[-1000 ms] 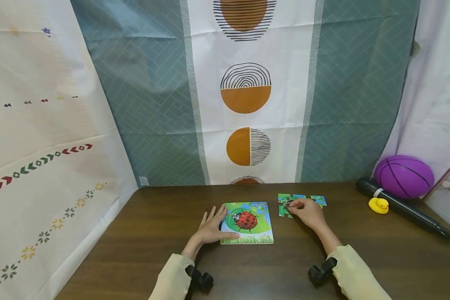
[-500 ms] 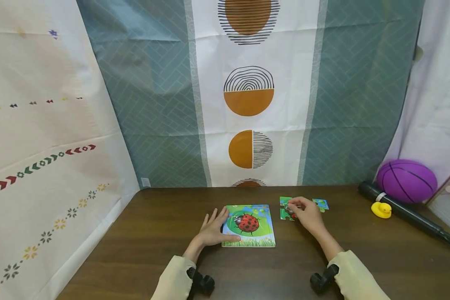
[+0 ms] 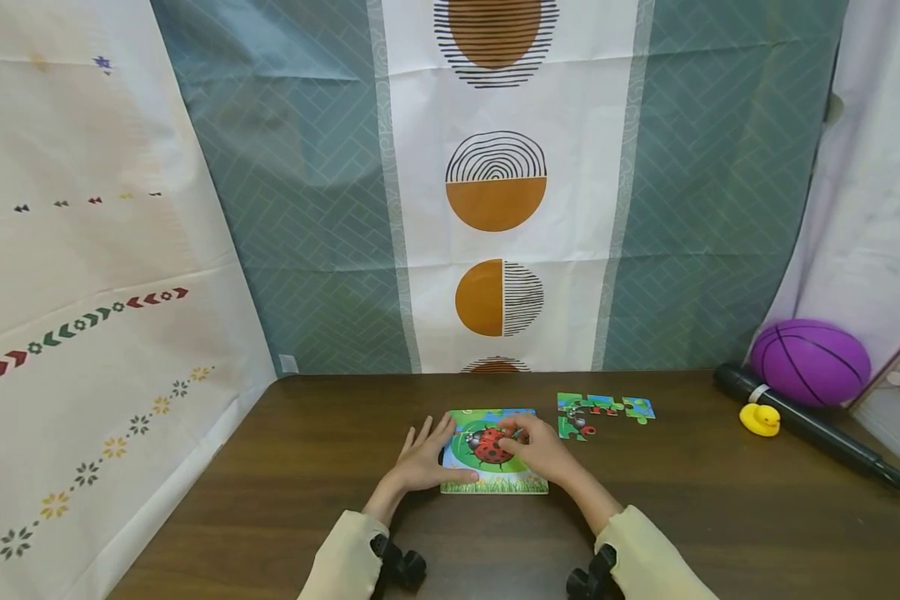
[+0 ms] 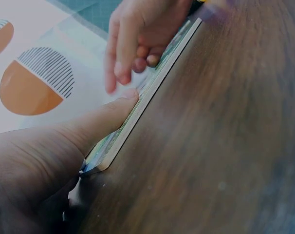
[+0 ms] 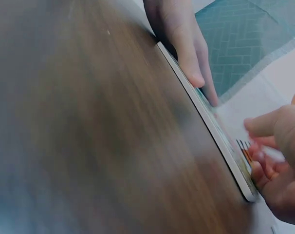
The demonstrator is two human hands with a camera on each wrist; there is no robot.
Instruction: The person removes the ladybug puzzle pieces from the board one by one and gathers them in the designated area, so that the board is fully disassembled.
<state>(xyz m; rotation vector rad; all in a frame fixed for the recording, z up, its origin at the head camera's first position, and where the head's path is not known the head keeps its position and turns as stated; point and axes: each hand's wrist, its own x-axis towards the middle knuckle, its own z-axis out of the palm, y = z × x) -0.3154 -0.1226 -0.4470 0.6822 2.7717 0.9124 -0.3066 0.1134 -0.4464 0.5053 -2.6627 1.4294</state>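
Head view | left hand [image 3: 426, 462] spread on ladybird board [image 3: 495, 483]; right hand [image 3: 537, 450] over it, grip unclear | we judge partway: pieces [image 3: 603, 402] at right, gaps unfilled

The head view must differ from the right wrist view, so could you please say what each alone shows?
Only the head view shows the loose puzzle pieces, yellow duck, purple ball and black tube, and the face of the ladybug board from above.

Only the right wrist view shows the board's pale side edge close up.

Both show the left grip with its thumb over the board, the right grip at its right side, the wooden table and the teal fabric.
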